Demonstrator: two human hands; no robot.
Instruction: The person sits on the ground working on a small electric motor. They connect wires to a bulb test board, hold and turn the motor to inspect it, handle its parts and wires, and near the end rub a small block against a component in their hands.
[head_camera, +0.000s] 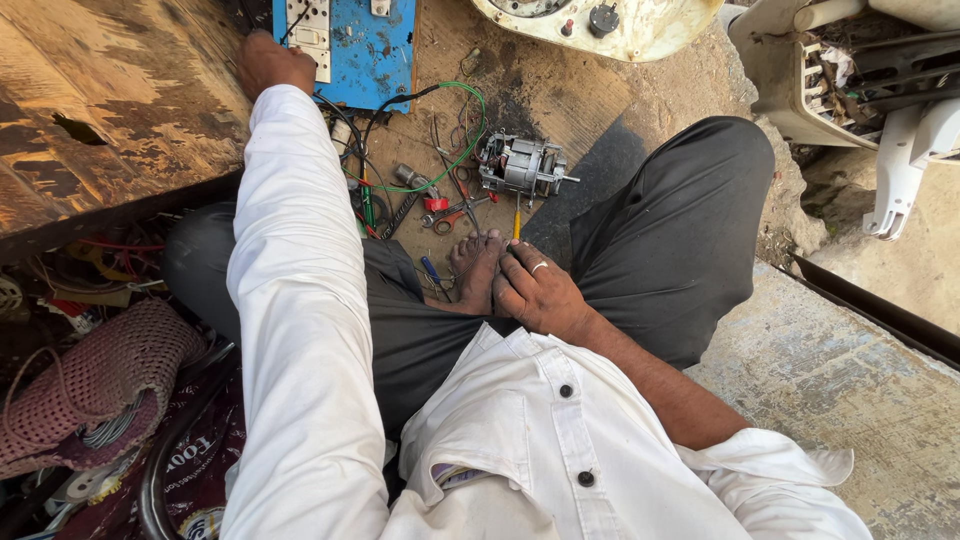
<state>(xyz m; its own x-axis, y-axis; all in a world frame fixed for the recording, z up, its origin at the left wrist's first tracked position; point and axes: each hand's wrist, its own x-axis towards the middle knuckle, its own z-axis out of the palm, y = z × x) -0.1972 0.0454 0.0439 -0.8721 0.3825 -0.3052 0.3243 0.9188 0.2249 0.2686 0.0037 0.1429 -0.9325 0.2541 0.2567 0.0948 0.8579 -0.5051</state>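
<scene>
Your left hand (272, 62) reached out to the blue switch board (362, 40) at the edge of the worn wooden bench (110, 110), its fingers on the board's near corner, while your right hand (535, 290) rested open on your bare foot (478, 268) in your lap. Just beyond the foot lay a small electric motor (520, 165), red-handled pliers (455, 212), a yellow-handled screwdriver (517, 222) and a loop of green wire (462, 140) on the dirty floor (540, 85). A woven pink bag (90, 385) sat low at your left.

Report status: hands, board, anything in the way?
Left hand on blue board, grip unclear. Right hand open, resting on foot. Motor, pliers, wires between.
</scene>
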